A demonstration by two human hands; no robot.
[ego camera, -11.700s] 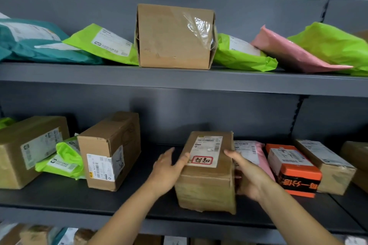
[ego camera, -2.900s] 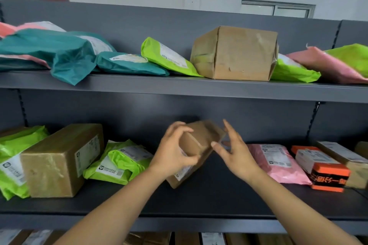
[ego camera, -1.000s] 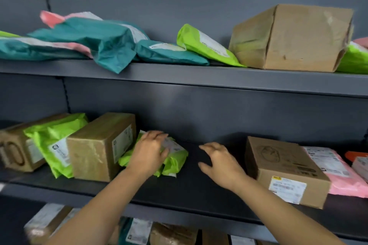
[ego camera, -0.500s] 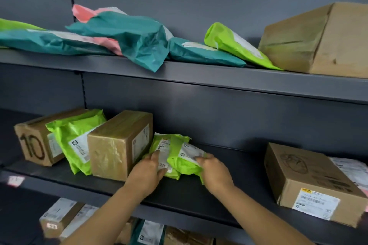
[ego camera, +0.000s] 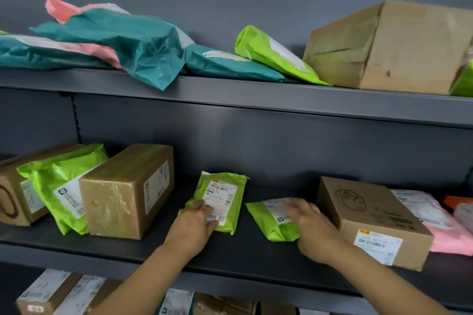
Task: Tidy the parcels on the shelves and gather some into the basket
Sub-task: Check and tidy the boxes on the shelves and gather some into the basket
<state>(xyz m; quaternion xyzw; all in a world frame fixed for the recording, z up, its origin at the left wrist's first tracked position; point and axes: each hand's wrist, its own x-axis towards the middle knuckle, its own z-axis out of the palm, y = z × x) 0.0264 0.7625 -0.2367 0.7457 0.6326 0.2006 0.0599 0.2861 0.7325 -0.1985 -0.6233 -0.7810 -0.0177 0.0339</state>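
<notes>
Head view: two grey shelves are seen loaded with parcels. On the middle shelf point(ego camera: 243, 256), at lower centre of the frame, a small green mailer point(ego camera: 225, 197) is lain label-up, and its lower corner is touched by the left hand point(ego camera: 192, 227), whose fingers are laid loosely over the label with nothing gripped. Just to its right, apart from it, a second green mailer point(ego camera: 268, 222) is covered by the right hand point(ego camera: 311, 227); that hand is blurred, its fingers spread wide and flat on the packet.

At lower left, a taped brown box point(ego camera: 128, 192) is stood beside a larger green mailer point(ego camera: 61, 186), which is leant on a cardboard box point(ego camera: 10, 199) cut off by the frame edge. At lower right, a printed carton point(ego camera: 371, 217) is set just beside the right hand, with a pink mailer point(ego camera: 440, 227) behind it.

On the upper shelf point(ego camera: 256, 96), teal mailers point(ego camera: 128, 41) are heaped over a pink bag point(ego camera: 66, 7) at upper left; one teal corner is hung over the shelf edge. A lime mailer point(ego camera: 271, 56) is propped against a big cardboard box point(ego camera: 396, 46) at upper right.

More labelled parcels point(ego camera: 64, 291) are glimpsed on a level along the bottom edge.
</notes>
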